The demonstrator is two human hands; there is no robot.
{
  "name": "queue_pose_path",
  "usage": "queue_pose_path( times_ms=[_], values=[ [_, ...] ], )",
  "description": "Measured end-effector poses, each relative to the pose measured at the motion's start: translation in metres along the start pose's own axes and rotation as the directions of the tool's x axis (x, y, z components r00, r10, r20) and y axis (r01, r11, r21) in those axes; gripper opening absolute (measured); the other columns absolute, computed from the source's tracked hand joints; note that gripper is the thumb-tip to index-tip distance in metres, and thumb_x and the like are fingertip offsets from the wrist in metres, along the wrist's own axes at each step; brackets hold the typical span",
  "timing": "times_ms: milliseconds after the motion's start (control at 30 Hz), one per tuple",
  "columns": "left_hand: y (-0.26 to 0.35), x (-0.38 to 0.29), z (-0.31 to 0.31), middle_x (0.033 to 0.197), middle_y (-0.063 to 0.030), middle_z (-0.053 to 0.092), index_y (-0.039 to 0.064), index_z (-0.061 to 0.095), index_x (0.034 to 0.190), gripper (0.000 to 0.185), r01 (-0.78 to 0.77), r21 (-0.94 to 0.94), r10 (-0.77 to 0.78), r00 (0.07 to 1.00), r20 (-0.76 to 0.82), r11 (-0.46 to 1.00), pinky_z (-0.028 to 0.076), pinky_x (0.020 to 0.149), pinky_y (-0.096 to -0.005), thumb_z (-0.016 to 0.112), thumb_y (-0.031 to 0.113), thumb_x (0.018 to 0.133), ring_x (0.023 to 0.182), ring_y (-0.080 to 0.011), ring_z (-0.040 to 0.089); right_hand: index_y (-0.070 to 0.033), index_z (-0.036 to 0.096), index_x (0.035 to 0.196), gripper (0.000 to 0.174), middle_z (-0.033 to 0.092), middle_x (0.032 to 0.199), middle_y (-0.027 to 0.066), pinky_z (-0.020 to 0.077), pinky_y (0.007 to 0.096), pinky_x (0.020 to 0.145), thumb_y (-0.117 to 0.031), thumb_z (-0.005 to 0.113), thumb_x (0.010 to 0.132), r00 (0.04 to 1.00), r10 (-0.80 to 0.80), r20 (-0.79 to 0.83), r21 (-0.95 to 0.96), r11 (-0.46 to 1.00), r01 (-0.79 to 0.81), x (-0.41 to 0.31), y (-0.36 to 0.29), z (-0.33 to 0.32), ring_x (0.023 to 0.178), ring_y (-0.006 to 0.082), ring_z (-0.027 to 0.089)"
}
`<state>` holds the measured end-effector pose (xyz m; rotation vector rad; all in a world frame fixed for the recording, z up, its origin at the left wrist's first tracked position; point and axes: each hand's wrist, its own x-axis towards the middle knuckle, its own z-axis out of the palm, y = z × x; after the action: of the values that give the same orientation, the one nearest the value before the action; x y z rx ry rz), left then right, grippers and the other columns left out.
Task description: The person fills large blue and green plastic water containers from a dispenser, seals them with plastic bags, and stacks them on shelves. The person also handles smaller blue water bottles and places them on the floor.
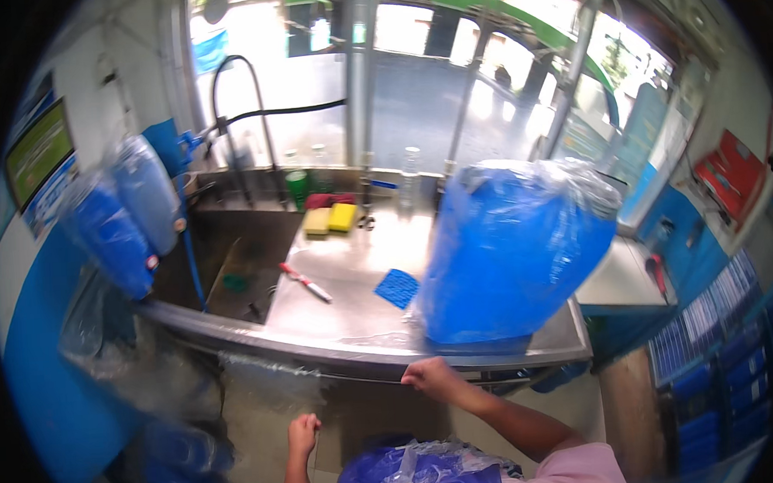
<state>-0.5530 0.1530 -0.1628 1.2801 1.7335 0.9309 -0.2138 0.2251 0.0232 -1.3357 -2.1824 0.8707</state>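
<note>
My left hand (303, 433) is in front of the steel counter, low in the view, with its fingers curled; whether it pinches something thin I cannot tell. My right hand (431, 378) is closed just below the counter's front edge, and nothing shows in it. Between my forearms, against my body, lies purple material (417, 473) with crumpled clear plastic over it. Beyond my right hand, a large blue container (502, 261) in a clear plastic bag stands on the steel counter (357, 315). A blue cloth (397, 289) lies beside it, and a red-and-white marker (305, 283) farther left.
A sink basin (230, 256) with a black hose (301, 108) above it is at left. Two bagged blue containers with taps (114, 236) stand beside it. Yellow sponges (341, 217) and a clear bottle (410, 178) sit near the window. Blue crates (715, 388) stand at right.
</note>
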Motion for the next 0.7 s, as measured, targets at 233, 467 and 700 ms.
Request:
queue_pose_path(
  times_ms=[233, 467, 700],
  values=[
    [0.206, 0.07, 0.072, 0.051, 0.0001, 0.049, 0.004, 0.056, 0.062, 0.046, -0.239, -0.348, 0.28, 0.957, 0.07, 0.906, 0.034, 0.045, -0.021, 0.052, 0.032, 0.099, 0.047, -0.0053, 0.046, -0.004, 0.067, 0.083, 0.016, 0.062, 0.074, 0.0139, 0.0473, 0.0394, 0.059, -0.02, 0.069, 0.084, 0.87, 0.004, -0.492, -0.094, 0.994, -0.058, -0.057, -0.042, -0.146, 0.069, 0.0321, 0.062],
    [0.336, 0.125, 0.094, 0.12, -0.014, 0.052, 0.003, 0.05, 0.124, 0.039, -0.708, -0.363, 0.738, 0.67, -0.076, 0.606, 0.04, 0.09, -0.0341, 0.054, 0.023, 0.091, 0.108, -0.0215, 0.052, -0.008, 0.066, 0.094, 0.02, 0.056, 0.091, 0.0127, 0.0475, 0.037, 0.062, -0.002, 0.066, 0.075, 0.523, -0.422, -0.74, -0.565, 0.813, -0.143, -0.033, -0.103, -0.263, 0.075, 0.0291, 0.058],
    [0.345, 0.177, 0.168, 0.142, -0.0245, 0.037, 0.003, 0.036, 0.14, 0.063, -0.906, -0.262, 0.901, 0.388, -0.193, 0.333, 0.025, 0.109, -0.0494, 0.044, 0.047, 0.095, 0.132, -0.0355, 0.036, -0.007, 0.065, 0.106, 0.037, 0.052, 0.104, 0.0126, 0.0457, 0.0434, 0.083, -0.005, 0.065, 0.068, 0.737, -0.338, -0.585, -0.765, 0.531, -0.364, 0.048, -0.078, -0.302, 0.098, 0.0292, 0.053]
  ],
)
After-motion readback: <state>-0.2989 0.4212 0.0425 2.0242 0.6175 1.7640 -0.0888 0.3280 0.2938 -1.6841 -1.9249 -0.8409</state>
